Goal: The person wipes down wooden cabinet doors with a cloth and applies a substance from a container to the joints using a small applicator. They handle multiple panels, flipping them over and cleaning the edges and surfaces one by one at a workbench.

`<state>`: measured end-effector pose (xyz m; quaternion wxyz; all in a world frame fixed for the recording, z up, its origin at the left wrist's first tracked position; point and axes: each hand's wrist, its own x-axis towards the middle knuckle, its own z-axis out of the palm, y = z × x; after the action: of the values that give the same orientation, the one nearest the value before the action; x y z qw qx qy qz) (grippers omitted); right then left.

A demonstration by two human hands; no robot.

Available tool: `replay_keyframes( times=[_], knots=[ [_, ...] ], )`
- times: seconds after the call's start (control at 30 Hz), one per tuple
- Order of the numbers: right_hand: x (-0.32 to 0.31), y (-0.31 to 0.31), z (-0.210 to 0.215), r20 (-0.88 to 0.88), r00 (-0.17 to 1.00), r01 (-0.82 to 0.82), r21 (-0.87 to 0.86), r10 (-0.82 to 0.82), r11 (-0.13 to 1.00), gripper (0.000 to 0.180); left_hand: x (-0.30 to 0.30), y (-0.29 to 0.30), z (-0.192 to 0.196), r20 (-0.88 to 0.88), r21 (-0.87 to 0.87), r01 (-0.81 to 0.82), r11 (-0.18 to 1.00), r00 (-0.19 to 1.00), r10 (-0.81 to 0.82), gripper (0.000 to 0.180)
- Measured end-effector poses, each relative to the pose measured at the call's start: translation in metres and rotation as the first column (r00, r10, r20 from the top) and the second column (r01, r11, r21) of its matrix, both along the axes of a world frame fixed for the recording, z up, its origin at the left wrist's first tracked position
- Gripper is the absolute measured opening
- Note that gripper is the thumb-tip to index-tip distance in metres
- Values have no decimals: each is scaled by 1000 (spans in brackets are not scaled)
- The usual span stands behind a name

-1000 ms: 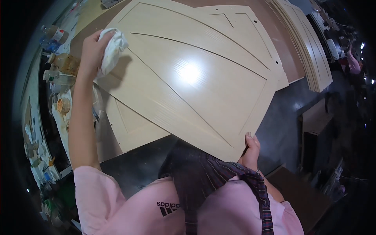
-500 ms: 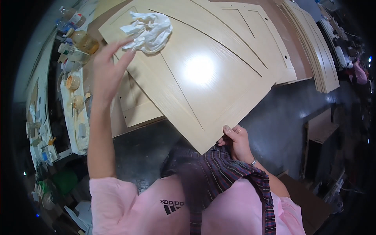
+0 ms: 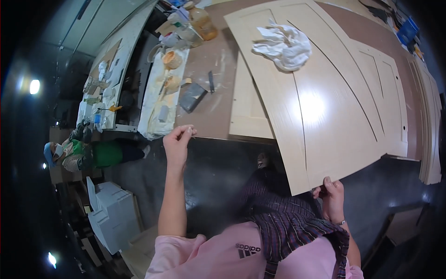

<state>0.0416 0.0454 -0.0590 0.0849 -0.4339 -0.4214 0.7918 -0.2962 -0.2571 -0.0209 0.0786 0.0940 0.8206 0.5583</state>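
A pale wooden door panel [image 3: 334, 144] with long dark grooves lies tilted over the worktable. My right hand [image 3: 332, 200] grips its near edge, thumb on top and fingers underneath. A crumpled white cloth [image 3: 292, 49] rests on the panel's far part, apart from both hands. My left hand [image 3: 178, 145] is raised by the table's front edge, thumb and fingers pinched together. Whether anything small is between those fingertips cannot be made out. Closest to it are a grey block [image 3: 163, 113] and a dark sanding block [image 3: 193, 97].
More pale panels [image 3: 251, 104] lie beneath, and others stack at the right [image 3: 425, 121]. Orange-filled cups [image 3: 172, 60] and a jar of amber liquid [image 3: 202, 21] stand on the brown table [image 3: 211, 121]. A co-worker in green [image 3: 88, 153] is at far left, beyond a white box [image 3: 111, 214].
My left hand has left the area beside the cloth and come back toward me, its fingers closing together. The view has swung left. My right hand still holds the panel's edge.
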Motion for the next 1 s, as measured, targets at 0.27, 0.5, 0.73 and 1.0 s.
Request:
replay_keyframes(
  times=[0.27, 0.5, 0.73, 1.0],
  knots=[
    [-19, -51, 5, -22, 999, -27, 32, 28, 999, 37, -155, -50, -43, -401, -300, -313, 901, 899, 178, 18],
    [-50, -91, -2, 9, 1000, -20, -32, 20, 999, 37, -246, -61, -76, -450, -593, -421, 686, 880, 152, 28],
    [-68, -108, 3, -26, 999, 43, -72, -45, 997, 28, -273, -79, -82, -404, -306, -327, 894, 895, 190, 13],
    [-77, -113, 1, 5, 978, 207, -82, -207, 975, 25, -110, 7, -22, 176, 382, 247, 891, 927, -332, 14]
  ],
)
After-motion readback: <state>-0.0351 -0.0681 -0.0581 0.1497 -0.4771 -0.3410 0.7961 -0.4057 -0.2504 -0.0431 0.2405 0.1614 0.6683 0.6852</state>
